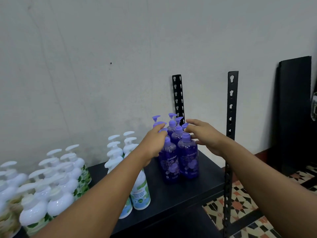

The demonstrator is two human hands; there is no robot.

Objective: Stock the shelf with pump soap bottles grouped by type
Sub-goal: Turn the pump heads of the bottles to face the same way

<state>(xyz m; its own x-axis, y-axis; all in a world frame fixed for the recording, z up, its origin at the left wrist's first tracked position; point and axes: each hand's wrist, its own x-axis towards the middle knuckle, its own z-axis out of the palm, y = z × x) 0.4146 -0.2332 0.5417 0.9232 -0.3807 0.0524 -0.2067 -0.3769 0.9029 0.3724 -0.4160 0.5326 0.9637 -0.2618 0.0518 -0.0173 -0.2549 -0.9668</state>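
A: Where are the purple bottles point(179, 152) being kept?

B: They are being kept in a tight cluster at the far right of the black shelf point(197, 189), just in front of the rear slotted upright point(178, 98). 2 "guardian" labels are being shown on the nearest pair.

A: How are the hands being held?

B: The left hand point(152, 143) is being pressed against the cluster's left side, fingers curled loosely around a bottle neck. The right hand point(205, 134) is being held at the right side, fingers spread and extended over the pump tops; whether anything is being gripped cannot be told.

A: And the other types?

B: Blue-labelled white bottles point(137, 189) are being partly hidden under the left forearm, mid-shelf. Green leaf-patterned white bottles point(56, 182) are being grouped at the near left.
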